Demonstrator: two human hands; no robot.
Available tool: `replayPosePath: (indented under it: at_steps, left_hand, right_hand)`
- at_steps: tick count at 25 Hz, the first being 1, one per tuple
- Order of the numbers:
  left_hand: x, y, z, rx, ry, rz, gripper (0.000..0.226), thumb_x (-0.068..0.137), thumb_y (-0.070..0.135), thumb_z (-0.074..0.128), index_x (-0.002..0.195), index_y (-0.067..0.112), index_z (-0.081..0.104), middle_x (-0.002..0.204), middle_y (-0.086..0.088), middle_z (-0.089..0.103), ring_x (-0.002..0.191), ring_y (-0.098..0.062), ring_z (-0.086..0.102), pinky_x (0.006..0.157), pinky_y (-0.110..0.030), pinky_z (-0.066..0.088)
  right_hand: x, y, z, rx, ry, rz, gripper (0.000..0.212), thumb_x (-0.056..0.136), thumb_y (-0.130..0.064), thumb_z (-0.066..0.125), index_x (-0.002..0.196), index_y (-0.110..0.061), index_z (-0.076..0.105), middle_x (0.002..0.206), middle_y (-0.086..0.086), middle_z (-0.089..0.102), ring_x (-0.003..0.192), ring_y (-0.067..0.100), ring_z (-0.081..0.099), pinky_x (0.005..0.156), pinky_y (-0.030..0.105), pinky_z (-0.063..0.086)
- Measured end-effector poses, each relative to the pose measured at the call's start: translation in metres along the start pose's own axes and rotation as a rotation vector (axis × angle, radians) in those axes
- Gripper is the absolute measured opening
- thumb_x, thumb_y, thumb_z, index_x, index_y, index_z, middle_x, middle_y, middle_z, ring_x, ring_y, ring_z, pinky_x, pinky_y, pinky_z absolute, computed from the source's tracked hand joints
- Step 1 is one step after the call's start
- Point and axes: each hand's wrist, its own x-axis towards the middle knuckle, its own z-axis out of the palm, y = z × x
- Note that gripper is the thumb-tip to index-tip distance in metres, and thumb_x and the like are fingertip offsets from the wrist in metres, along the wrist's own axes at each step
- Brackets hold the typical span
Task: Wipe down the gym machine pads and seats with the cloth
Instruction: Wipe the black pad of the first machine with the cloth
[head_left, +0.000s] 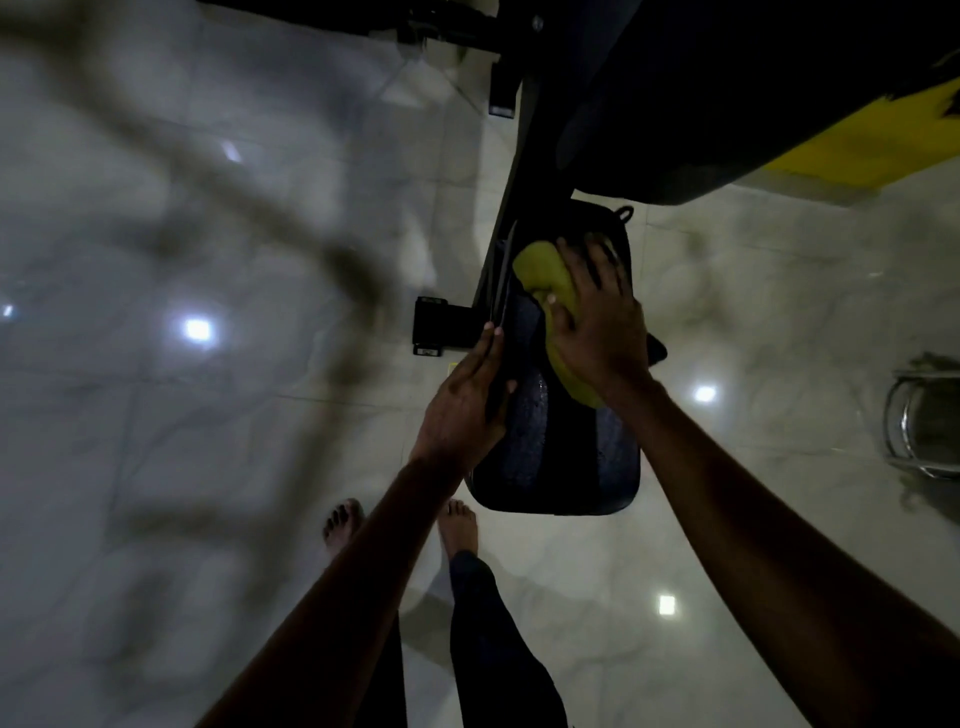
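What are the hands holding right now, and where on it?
The left hand grips the seat pad by its left edge, thumb on top. The right hand presses flat on the green cloth, not gripping it.

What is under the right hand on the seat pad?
A yellow-green cloth lies under the right hand, pressed flat on the black seat pad. Its ends show beyond the hand; its middle and the pad surface beneath are covered.
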Motion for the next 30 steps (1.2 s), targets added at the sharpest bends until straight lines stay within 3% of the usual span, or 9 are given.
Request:
replayPosePath:
  at_steps: [3, 6, 11, 16, 20, 22, 26, 30]
  left_hand:
    - [-0.003, 0.002, 0.002, 0.026, 0.008, -0.05, 0.066, 0.102, 0.029, 0.05, 0.158, 0.018, 0.017, 0.164, 0.001, 0.017, 0.141, -0.019, 0.038, 0.098, -0.021, 0.038]
    - [0.007, 0.009, 0.003, 0.048, 0.051, -0.07, 0.067, 0.101, 0.032, 0.052, 0.157, 0.015, 0.019, 0.164, -0.002, 0.017, 0.145, -0.019, 0.03, 0.106, -0.027, 0.038]
    - [0.019, 0.012, 0.016, 0.049, 0.063, -0.036, 0.066, 0.103, 0.027, 0.049, 0.157, 0.012, 0.016, 0.164, -0.004, 0.011, 0.15, -0.015, 0.014, 0.12, -0.033, 0.026]
    - [0.03, 0.009, 0.012, 0.153, 0.049, 0.049, 0.078, 0.091, 0.016, 0.058, 0.155, 0.001, 0.017, 0.163, -0.012, 0.009, 0.151, -0.018, 0.008, 0.122, -0.043, 0.022]
    - [0.057, 0.014, 0.018, 0.185, 0.068, -0.018, 0.067, 0.099, 0.031, 0.047, 0.154, 0.0, 0.022, 0.162, -0.016, 0.018, 0.15, -0.025, 0.016, 0.121, -0.044, 0.023]
    - [0.058, 0.013, 0.019, 0.186, 0.043, -0.031, 0.069, 0.102, 0.035, 0.047, 0.155, 0.003, 0.018, 0.163, -0.014, 0.014, 0.151, -0.024, 0.011, 0.122, -0.041, 0.02]
    - [0.062, 0.014, 0.015, 0.2, 0.009, -0.035, 0.073, 0.1, 0.032, 0.055, 0.156, 0.006, 0.017, 0.164, -0.011, 0.013, 0.152, -0.023, 0.01, 0.123, -0.04, 0.02]
    - [0.064, 0.021, 0.016, 0.212, 0.029, -0.086, 0.071, 0.098, 0.024, 0.058, 0.155, 0.004, 0.022, 0.163, -0.013, 0.017, 0.151, -0.026, 0.015, 0.121, -0.043, 0.023]
  right_hand:
    - [-0.004, 0.005, -0.002, 0.098, 0.069, 0.14, 0.065, 0.094, -0.036, 0.046, 0.156, -0.028, 0.028, 0.162, 0.003, 0.026, 0.147, 0.03, 0.028, 0.107, 0.053, 0.043]
    - [-0.057, -0.001, -0.003, 0.124, 0.044, 0.265, 0.069, 0.095, -0.028, 0.048, 0.159, -0.023, 0.023, 0.165, 0.005, 0.02, 0.15, 0.032, 0.021, 0.111, 0.052, 0.039]
    - [-0.014, 0.014, -0.006, 0.05, -0.022, 0.073, 0.066, 0.095, -0.04, 0.041, 0.158, -0.028, 0.024, 0.164, 0.005, 0.022, 0.149, 0.033, 0.022, 0.108, 0.052, 0.041]
    - [-0.005, 0.02, -0.006, 0.233, 0.071, 0.258, 0.067, 0.094, -0.034, 0.048, 0.157, -0.026, 0.027, 0.164, 0.002, 0.021, 0.147, 0.029, 0.027, 0.103, 0.05, 0.045]
    - [-0.071, 0.026, 0.001, 0.322, 0.067, 0.332, 0.069, 0.094, -0.029, 0.052, 0.158, -0.025, 0.026, 0.165, 0.003, 0.02, 0.147, 0.031, 0.028, 0.101, 0.049, 0.046]
    - [-0.049, 0.03, 0.001, 0.334, 0.07, 0.284, 0.066, 0.095, -0.03, 0.051, 0.157, -0.025, 0.028, 0.164, 0.004, 0.021, 0.146, 0.031, 0.03, 0.102, 0.049, 0.046]
    - [0.022, 0.047, -0.012, 0.612, 0.047, 0.303, 0.059, 0.094, -0.034, 0.05, 0.15, -0.022, 0.037, 0.155, 0.004, 0.033, 0.13, 0.034, 0.049, 0.098, 0.047, 0.048]
    - [-0.027, 0.059, -0.014, 0.82, 0.003, 0.345, 0.057, 0.1, -0.028, 0.049, 0.154, -0.026, 0.031, 0.156, 0.004, 0.033, 0.135, 0.028, 0.046, 0.107, 0.036, 0.04]
